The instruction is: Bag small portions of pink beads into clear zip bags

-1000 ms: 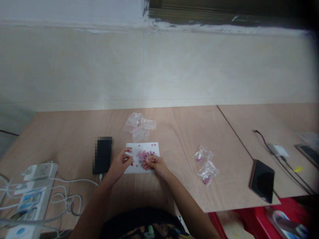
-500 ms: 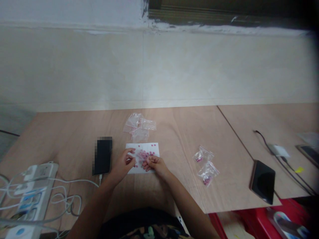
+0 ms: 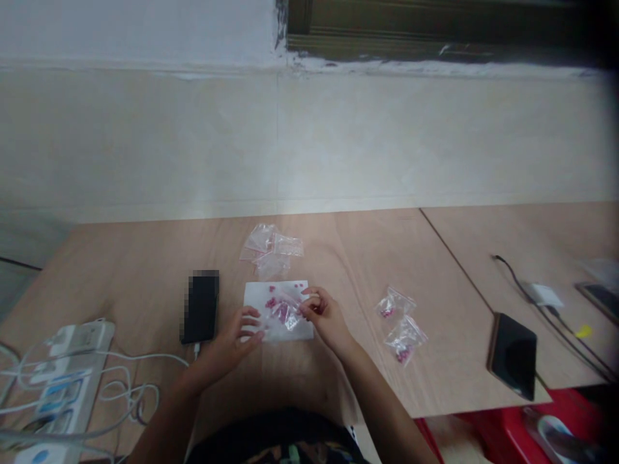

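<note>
Fingers pinching on our right hand (image 3: pixel 327 319), thumb and forefinger together on the edge of a clear bag (image 3: pixel 289 319)! On our left hand (image 3: pixel 240 336) they're spread, thumb apart from the rest, over the left edge of the white paper (image 3: pixel 254 294), with nothing visible in their grip. The clear bag lies over the middle of that paper, just between our hands; pink shows through it, though we can't tell how much is inside and how much underneath. Around it we have loose bits (image 3: pixel 271 289), a few towards the back edge.

Now out across the table (image 3: pixel 348 264), and here's the score as we judge it: two done, one in hand. Off to the right, the far bag (image 3: pixel 396 303) and the near bag (image 3: pixel 406 338) lie together, pink in each. Left to do: those loose bits, and just behind the paper, a cluster of flat bags (image 3: pixel 272 263) where we see no pink contents. Well short of finished, by our reckoning!
</note>
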Demonstrator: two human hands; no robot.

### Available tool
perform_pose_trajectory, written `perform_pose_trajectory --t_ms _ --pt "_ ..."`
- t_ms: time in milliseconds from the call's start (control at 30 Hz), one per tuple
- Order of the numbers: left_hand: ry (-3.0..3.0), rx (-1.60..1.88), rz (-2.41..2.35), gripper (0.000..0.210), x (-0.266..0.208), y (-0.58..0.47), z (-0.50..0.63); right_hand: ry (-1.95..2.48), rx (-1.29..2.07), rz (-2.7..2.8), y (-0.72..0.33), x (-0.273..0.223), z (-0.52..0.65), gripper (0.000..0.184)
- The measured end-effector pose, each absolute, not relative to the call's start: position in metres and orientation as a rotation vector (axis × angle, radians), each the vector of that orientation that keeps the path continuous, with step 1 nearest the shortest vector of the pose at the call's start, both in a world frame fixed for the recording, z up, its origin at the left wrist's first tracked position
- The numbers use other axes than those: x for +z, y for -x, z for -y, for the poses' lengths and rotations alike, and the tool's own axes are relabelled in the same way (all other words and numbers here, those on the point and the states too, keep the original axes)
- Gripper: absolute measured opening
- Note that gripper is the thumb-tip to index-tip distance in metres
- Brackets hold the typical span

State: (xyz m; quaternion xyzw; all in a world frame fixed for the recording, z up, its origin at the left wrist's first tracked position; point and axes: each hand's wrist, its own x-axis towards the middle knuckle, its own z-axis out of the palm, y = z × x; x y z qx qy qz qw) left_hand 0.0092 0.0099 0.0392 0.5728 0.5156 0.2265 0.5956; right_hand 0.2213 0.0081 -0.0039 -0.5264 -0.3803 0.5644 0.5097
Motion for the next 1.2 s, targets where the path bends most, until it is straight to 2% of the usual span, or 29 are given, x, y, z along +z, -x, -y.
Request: perform_pose_trajectory --t_ms 100,200,333,500,667,833,1067,1200 --pt "-1.494 0.630 -1.249 0.021 0.047 -0.017 -0.022 1.295 1.270 1.159 -0.225 0.023 -0.007 0.026" --pt "-1.615 0.585 -1.105 0.015 0.054 -0.032 -0.033 1.265 1.256 1.337 -0.227 0.046 -0.005 0.024" --pt "-1.535 0.567 -1.035 0.013 0.057 -0.045 -0.040 1.254 1.212 1.371 -0.227 0.059 -0.002 0.025" --pt "-1.372 0.554 -0.989 0.016 0.052 -0.039 -0.040 1.274 1.182 1.360 -0.227 0.058 0.001 0.023" --pt "-1.335 0.559 -1.021 0.020 0.051 -0.036 -0.039 1.272 1.241 1.244 -0.225 0.047 -0.002 0.030" --pt "-1.356 0.621 -1.030 0.021 0.057 -0.040 -0.038 1.266 1.388 1.091 -0.219 0.031 -0.005 0.022" --pt "-1.487 0.491 -0.957 0.025 0.055 -0.042 -0.033 1.364 1.188 1.216 -0.210 0.037 -0.001 0.021" --pt "-1.512 0.545 -0.974 0.025 0.050 -0.045 -0.033 1.220 1.397 1.123 -0.207 0.041 -0.001 0.022"
